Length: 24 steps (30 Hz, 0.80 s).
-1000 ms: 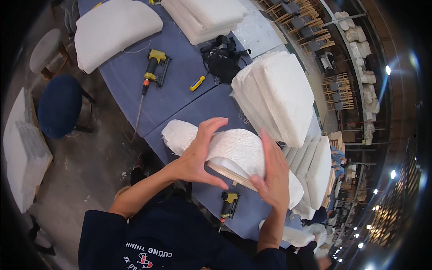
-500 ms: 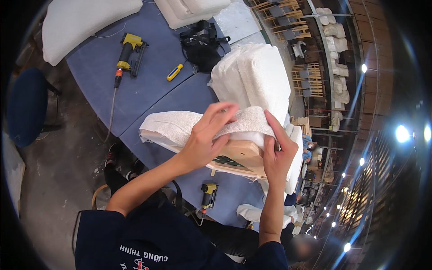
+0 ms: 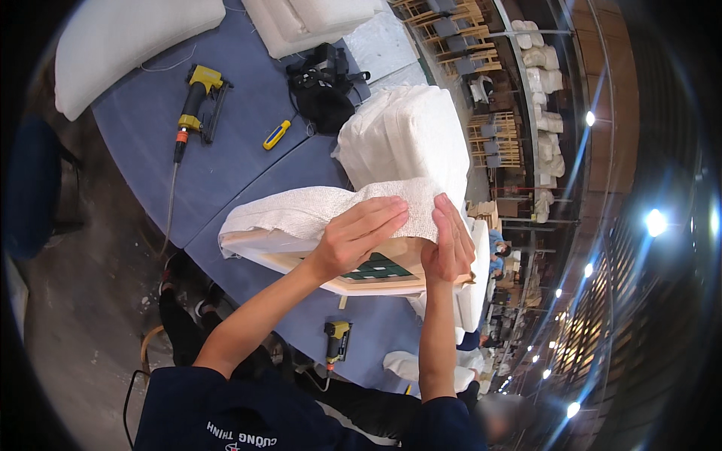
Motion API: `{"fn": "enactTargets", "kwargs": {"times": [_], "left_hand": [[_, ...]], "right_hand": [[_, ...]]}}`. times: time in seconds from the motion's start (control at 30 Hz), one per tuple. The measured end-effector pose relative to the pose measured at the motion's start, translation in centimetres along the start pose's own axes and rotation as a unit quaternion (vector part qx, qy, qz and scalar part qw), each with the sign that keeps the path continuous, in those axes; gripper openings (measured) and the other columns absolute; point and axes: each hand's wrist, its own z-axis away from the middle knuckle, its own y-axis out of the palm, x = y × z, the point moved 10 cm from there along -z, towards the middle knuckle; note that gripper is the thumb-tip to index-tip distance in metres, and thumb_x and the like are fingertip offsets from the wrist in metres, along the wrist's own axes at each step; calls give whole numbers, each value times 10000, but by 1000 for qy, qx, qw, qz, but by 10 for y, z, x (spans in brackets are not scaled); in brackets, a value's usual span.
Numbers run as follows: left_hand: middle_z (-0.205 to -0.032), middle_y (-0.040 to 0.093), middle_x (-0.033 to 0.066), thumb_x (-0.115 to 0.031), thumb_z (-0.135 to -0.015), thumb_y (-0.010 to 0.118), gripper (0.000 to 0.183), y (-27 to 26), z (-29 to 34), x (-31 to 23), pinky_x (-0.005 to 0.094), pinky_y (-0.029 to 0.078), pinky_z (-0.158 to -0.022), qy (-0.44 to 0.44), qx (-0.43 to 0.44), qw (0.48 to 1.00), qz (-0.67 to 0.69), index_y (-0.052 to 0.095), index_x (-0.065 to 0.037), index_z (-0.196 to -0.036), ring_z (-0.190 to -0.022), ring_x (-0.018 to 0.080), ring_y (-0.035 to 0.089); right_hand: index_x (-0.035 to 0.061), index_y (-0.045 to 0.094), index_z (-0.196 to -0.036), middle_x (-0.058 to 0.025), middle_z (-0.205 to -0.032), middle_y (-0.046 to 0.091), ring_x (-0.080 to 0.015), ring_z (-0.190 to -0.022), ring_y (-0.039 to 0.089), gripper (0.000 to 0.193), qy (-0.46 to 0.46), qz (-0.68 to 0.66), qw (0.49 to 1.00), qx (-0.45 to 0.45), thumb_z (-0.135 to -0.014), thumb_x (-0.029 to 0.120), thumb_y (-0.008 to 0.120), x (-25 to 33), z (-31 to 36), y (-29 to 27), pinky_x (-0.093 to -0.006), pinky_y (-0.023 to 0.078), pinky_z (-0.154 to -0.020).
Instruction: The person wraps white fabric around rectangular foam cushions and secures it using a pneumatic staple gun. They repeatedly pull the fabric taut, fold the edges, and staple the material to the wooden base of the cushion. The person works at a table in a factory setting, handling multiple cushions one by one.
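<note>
At the far left, a dark blue stool (image 3: 34, 184) stands on the floor (image 3: 83, 301), partly in shadow. Next, a white cushion (image 3: 128, 49) lies over the upper left edge of the blue surface (image 3: 233, 161). Just right of it lies a yellow and black staple gun (image 3: 197, 101) with its hose, then a yellow and blue screwdriver (image 3: 277, 135) and a black bag (image 3: 320, 94).

Below these, near the middle of the surface, is the seat (image 3: 410, 248), tilted so that its wooden underside and green webbing (image 3: 376, 269) face the person, white cloth (image 3: 289, 213) along its upper edge. The left forearm slants up and rightward to it; the left hand (image 3: 366, 231) lies on the cloth, fingers together and pointing right, though whether it pinches cannot be told. A second staple gun (image 3: 336, 340) lies below the seat. Stacked white cushions (image 3: 410, 135) stand behind. The right forearm rises almost upright, and the right hand (image 3: 447, 244) grasps the seat's right end, fingers pointing up.
</note>
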Motion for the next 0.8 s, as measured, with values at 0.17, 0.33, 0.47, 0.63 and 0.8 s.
{"fn": "enactTargets", "kwargs": {"times": [0.17,0.33,0.47,0.63,0.8], "left_hand": [[-1176,716,196,80,-742,693,366,2,-1,-9,409,603,-923,6,30,999,-24,739,87,-1105,-1097,352,705],[-1218,703,186,48,-736,750,418,0,7,-20,409,586,-941,12,50,998,-21,734,66,-1153,-1113,352,692],[-1234,692,210,58,-766,767,403,-8,15,-28,383,579,-898,-1,61,998,-24,739,61,-1168,-1096,356,693],[-1263,670,235,-44,-889,729,314,-9,2,-31,391,560,-929,-90,130,979,126,739,64,-1184,-1120,342,671],[-1395,614,197,-104,-897,697,370,44,-58,-36,424,442,-1102,-176,363,907,122,728,25,-1242,-1268,319,594]], "right_hand": [[-70,692,-1011,-225,-977,752,-405,-944,743,156,122,-13,989,-87,-883,-90,605,21,10,-30,-439,620,-865],[-78,676,-955,-145,-822,702,-219,-702,676,162,429,-183,875,-131,-974,80,645,41,59,-31,-298,547,-637],[-46,678,-787,-61,-633,638,-93,-560,597,293,650,-395,648,-45,-1001,153,670,41,55,14,-255,472,-542],[-11,689,-713,-38,-546,605,-102,-485,571,298,543,-381,741,-107,-982,113,669,40,55,-2,-274,456,-521],[-6,717,-780,-97,-648,658,-232,-575,639,141,361,-280,859,-230,-913,33,690,46,45,-38,-351,495,-596]]}}
